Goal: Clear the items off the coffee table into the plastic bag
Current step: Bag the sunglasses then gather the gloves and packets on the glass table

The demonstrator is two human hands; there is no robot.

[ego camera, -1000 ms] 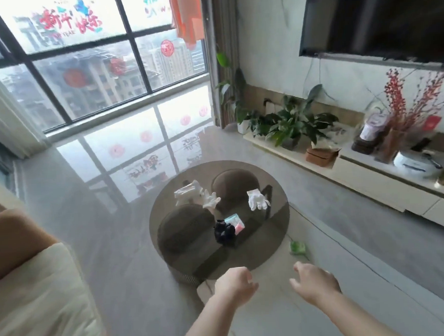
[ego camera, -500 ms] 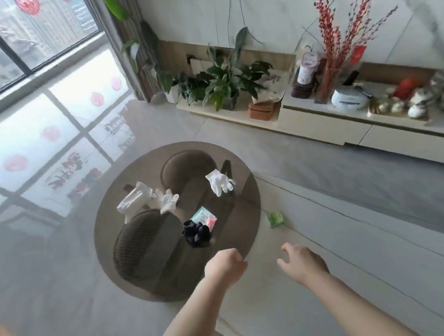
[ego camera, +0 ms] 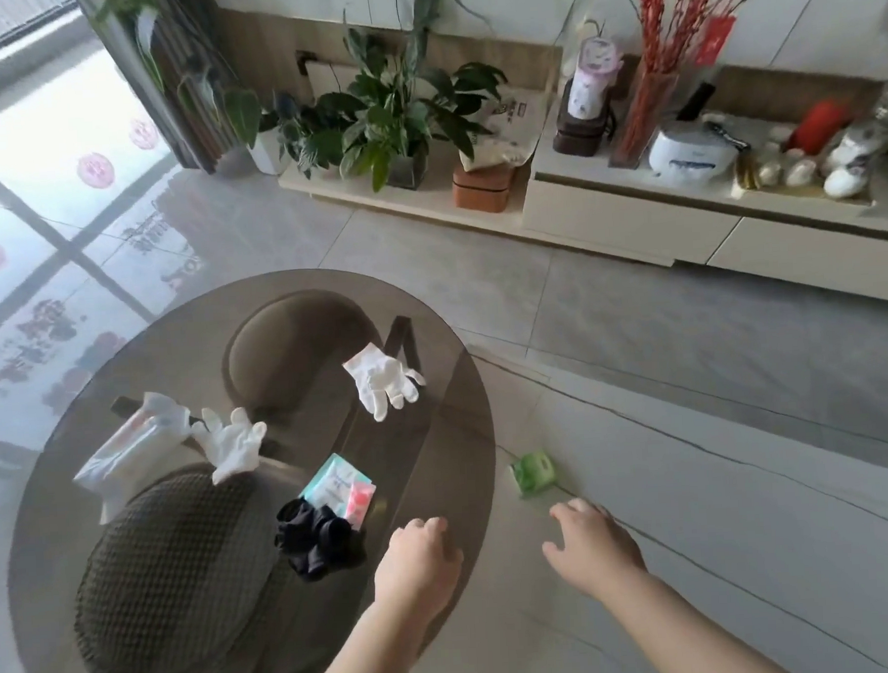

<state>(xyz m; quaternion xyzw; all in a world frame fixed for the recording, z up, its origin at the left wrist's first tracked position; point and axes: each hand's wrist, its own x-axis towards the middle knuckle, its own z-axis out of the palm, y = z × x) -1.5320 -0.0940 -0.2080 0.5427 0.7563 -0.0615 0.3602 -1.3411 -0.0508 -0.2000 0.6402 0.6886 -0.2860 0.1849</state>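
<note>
Round smoked-glass coffee table [ego camera: 452, 438] holds two white disposable gloves [ego camera: 382, 383] [ego camera: 234, 442], white plastic packet [ego camera: 129, 448], teal and pink sachets [ego camera: 342, 488], black crumpled cloth [ego camera: 316, 538]. Small green packet [ego camera: 534, 473] on floor beside it. Left hand [ego camera: 418, 569] over table edge, fingers loosely curled, empty. Right hand [ego camera: 592, 547] over floor, fingers relaxed, empty.

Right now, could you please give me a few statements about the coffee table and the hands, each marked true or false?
1. Two white gloves lie on the table: one glove toward the far side, the other glove beside the wipes pack. True.
2. The left hand grips the black cloth. False: it holds nothing; the cloth lies apart from it.
3. The green packet lies on the floor, off the table. True.
4. The right hand holds a plastic bag. False: it is empty, and no bag shows.
5. The sachets touch the far glove. False: they lie by the black cloth.
</note>
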